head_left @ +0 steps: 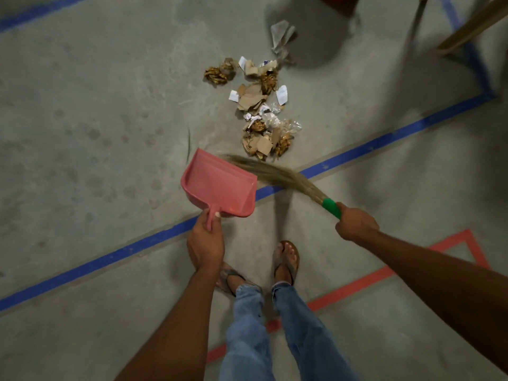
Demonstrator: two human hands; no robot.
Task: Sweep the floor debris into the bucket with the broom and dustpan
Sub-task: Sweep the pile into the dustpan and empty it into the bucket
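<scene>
A: What is nearest to the person?

B: Two feet in sandals (286, 261) stand on the grey floor (96, 119). A red tape outline (357, 288) lies near them, on the right.

A: And the hands?

B: The left hand (204, 243) has its fingers curled round the handle of the pink dustpan (220, 185), whose open mouth points to the far side. The right hand (356, 225) grips the green handle of the broom (275, 173). The bristles reach to the left, along the far right corner of the dustpan. They are blurred, so one cannot tell if they touch it.

A: Where is the debris?

B: The debris (261, 105) lies in a long pile on the floor, on the far side of a blue tape line (384, 140) and just beyond the bristle tips. It is torn cardboard, white paper scraps and dry brown bunches. A grey crumpled sheet (281, 37) lies at its far end.

A: And the bucket?

B: A red object (338, 0) is cut off at the far edge. One cannot tell what it is.
</scene>
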